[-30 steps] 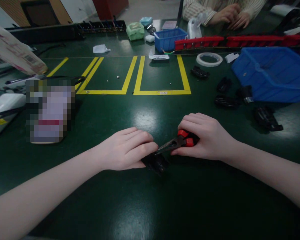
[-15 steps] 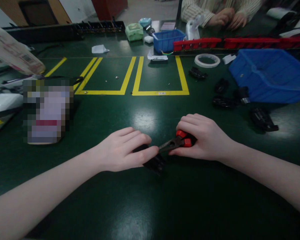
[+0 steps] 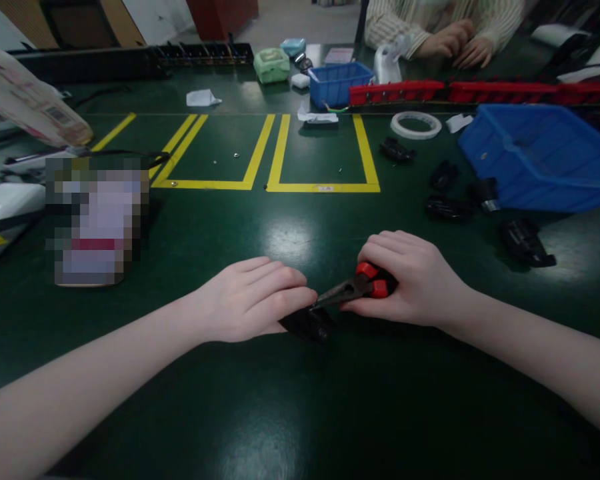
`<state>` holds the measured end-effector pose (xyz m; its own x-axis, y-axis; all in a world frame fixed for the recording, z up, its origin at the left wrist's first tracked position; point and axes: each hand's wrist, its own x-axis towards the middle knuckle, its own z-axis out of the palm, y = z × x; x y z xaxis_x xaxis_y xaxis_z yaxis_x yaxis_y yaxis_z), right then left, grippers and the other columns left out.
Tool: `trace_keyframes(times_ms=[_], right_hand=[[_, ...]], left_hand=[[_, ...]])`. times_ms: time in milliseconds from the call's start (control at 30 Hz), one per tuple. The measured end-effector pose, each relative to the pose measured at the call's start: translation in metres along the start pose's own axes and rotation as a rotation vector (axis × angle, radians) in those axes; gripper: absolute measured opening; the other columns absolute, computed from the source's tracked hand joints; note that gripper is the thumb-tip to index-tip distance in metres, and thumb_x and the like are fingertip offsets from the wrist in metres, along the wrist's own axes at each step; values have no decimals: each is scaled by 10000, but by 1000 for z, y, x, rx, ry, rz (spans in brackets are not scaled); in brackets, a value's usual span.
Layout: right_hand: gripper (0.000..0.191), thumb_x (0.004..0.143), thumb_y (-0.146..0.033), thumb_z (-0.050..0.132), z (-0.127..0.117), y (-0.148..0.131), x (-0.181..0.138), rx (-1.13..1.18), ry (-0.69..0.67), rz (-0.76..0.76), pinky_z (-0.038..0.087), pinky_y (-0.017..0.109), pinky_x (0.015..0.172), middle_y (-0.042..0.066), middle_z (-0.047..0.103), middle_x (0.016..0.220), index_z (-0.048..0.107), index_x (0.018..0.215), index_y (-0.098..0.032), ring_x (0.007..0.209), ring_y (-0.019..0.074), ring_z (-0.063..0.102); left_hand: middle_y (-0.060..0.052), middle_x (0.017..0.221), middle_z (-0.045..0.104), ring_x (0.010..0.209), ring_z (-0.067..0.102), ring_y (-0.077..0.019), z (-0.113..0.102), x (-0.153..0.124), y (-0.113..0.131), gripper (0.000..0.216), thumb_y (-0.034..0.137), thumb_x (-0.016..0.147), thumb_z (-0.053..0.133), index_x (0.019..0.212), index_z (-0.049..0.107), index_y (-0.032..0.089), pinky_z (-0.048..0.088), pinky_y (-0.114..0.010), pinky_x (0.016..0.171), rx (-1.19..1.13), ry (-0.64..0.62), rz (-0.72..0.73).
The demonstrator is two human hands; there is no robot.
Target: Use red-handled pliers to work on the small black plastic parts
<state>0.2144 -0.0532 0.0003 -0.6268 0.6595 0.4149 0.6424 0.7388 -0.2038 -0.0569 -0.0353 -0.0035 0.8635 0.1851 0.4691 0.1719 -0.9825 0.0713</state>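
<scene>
My left hand (image 3: 260,300) is closed around a small black plastic part (image 3: 307,325), whose right end sticks out past the fingers. In my right hand (image 3: 410,277) are needle-nose pliers (image 3: 349,289) with red handles, gripped near the joint. The narrow jaws point left, and their tips meet the top of the black part beside my left fingertips. Whether the tips pinch anything is too small to tell. My left fingers hide much of the part, and my right palm covers most of the handles.
Several black parts (image 3: 525,241) lie at the right, beside a large blue bin (image 3: 540,160). A tape roll (image 3: 416,125) and a small blue basket (image 3: 340,83) are farther back. Yellow tape (image 3: 325,188) marks the green table. Across it, a person's hands (image 3: 460,45) rest near a red rack (image 3: 400,91).
My left fingers have shifted on the black part, leaving more of its top and the pliers' tips visible. The pliers are slightly farther right. Across the table, the person's hands have parted a little.
</scene>
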Motion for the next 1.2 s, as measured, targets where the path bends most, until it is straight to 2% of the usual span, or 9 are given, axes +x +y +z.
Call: trace_keyframes(times_ms=[200, 400, 633, 733, 800, 1033, 1200], right_hand=[[417, 832, -602, 626, -2, 1, -1, 19, 55, 45, 427, 292, 554, 34, 618, 724, 535, 851, -195, 607, 154, 552], [380, 830, -563, 641, -4, 7, -2, 10, 77, 28, 423, 284, 526, 20, 593, 673, 507, 786, -211, 576, 144, 538], [360, 837, -531, 650, -5, 20, -5, -39, 97, -20, 417, 264, 507, 11, 573, 664, 487, 785, -214, 562, 136, 529], [356, 842, -528, 652, -5, 25, -6, -71, 118, -61, 409, 264, 499, 6, 563, 659, 482, 789, -220, 551, 138, 528], [350, 852, -529, 638, -6, 27, -7, -96, 123, -77, 399, 266, 488, 5, 554, 652, 482, 787, -222, 543, 140, 522], [359, 845, -540, 641, -6, 32, -11, -128, 107, -74, 396, 272, 505, 11, 565, 659, 487, 776, -224, 558, 144, 527], [374, 849, -555, 632, -9, 41, -13, -171, 115, -61, 395, 278, 514, 9, 567, 651, 484, 765, -221, 559, 145, 528]], left_hand=[[-89, 972, 697, 849, 678, -174, 3, 1, -1, 320, 391, 1075, 341, 1104, 550, 150, 532, -277, 708, -77, 13, -77], [-68, 970, 684, 843, 673, -167, 4, 7, 4, 310, 399, 1080, 308, 1136, 492, 155, 525, -265, 713, -131, 10, -117], [-75, 959, 675, 809, 667, -186, 4, 18, 9, 256, 375, 1053, 423, 1086, 500, 133, 503, -281, 676, -92, -20, -211], [-71, 988, 673, 835, 668, -193, 7, 20, 8, 266, 332, 961, 631, 1085, 514, 127, 502, -284, 700, -106, -70, -236], [-75, 1015, 671, 862, 667, -197, 9, 21, 7, 314, 313, 912, 702, 1087, 520, 126, 505, -285, 723, -100, -122, -238], [-79, 1003, 673, 856, 659, -212, 12, 29, 1, 301, 338, 907, 706, 1061, 550, 131, 498, -306, 742, -38, -235, -202], [-74, 975, 672, 863, 655, -210, 16, 41, -11, 297, 357, 925, 680, 1063, 568, 120, 489, -305, 735, -10, -273, -163]])
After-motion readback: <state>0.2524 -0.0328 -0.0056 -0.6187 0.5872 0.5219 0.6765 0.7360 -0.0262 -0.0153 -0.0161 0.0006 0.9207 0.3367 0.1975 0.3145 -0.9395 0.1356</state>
